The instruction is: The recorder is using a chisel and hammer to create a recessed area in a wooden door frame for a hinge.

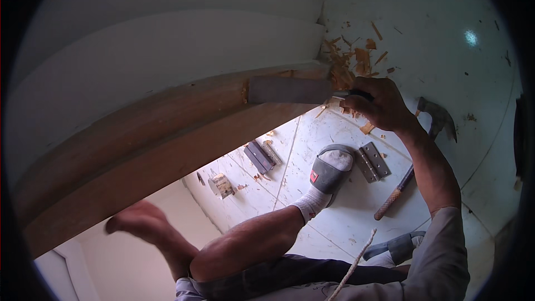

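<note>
- Tiled floor (pixel 479 150): pale, scuffed, carries all items.
- Wood chips (pixel 356 61): scattered just beyond the right hand (pixel 379 106).
- Hammer (pixel 415 156): beside the right forearm.
- Hinge (pixel 373 161): opened flat, below that hand.
- Folded hinges (pixel 261 156): between both hands.

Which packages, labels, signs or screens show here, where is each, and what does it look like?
Small box: on the tiled floor under the wooden door edge, boxy, tan and pale, print too small to tell.
Red tag: on the grey sandal strap, small and square.
No signs or screens.
</note>
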Action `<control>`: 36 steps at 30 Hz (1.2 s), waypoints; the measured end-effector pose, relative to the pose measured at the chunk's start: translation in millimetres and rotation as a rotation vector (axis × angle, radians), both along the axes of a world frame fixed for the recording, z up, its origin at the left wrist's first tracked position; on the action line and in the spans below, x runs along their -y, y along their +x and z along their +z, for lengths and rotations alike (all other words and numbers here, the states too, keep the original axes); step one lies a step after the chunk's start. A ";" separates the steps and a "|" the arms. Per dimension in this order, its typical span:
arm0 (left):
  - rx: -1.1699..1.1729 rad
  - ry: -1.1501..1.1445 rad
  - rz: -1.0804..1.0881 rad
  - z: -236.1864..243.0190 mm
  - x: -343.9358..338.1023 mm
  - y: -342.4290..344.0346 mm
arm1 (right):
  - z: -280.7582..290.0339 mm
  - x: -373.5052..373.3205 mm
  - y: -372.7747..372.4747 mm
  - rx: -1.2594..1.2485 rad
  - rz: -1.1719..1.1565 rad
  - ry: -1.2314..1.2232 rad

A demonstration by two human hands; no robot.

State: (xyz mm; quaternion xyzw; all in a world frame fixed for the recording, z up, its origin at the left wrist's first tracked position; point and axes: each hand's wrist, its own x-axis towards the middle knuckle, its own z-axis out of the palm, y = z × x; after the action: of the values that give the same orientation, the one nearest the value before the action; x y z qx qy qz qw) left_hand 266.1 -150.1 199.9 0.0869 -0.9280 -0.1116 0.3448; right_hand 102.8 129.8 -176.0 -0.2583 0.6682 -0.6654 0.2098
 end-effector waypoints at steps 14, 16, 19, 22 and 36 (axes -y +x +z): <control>-0.596 0.071 0.031 -8.6 -91.0 -104.5 | -0.1 -7.3 -13.4 -0.096 0.068 -0.022; -0.716 0.415 -0.086 -14.2 -96.7 -110.4 | 5.1 -5.2 -16.9 -0.071 0.100 -0.035; -0.733 0.250 0.035 -20.4 -92.3 -114.5 | 6.3 -1.4 -18.9 -0.111 0.083 -0.020; -0.717 0.215 0.017 -16.5 -93.0 -111.7 | 9.9 3.8 -14.1 -0.192 0.031 0.048; -0.773 0.323 -0.091 -13.3 -80.0 -106.6 | -16.7 43.1 0.8 -0.308 -0.129 -0.058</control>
State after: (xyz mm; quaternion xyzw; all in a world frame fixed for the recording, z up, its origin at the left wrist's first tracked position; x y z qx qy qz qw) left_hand 159.5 -70.1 186.6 0.0505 -0.7037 -0.2952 0.6443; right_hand 103.6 86.7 -192.8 -0.3199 0.6882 -0.6490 0.0541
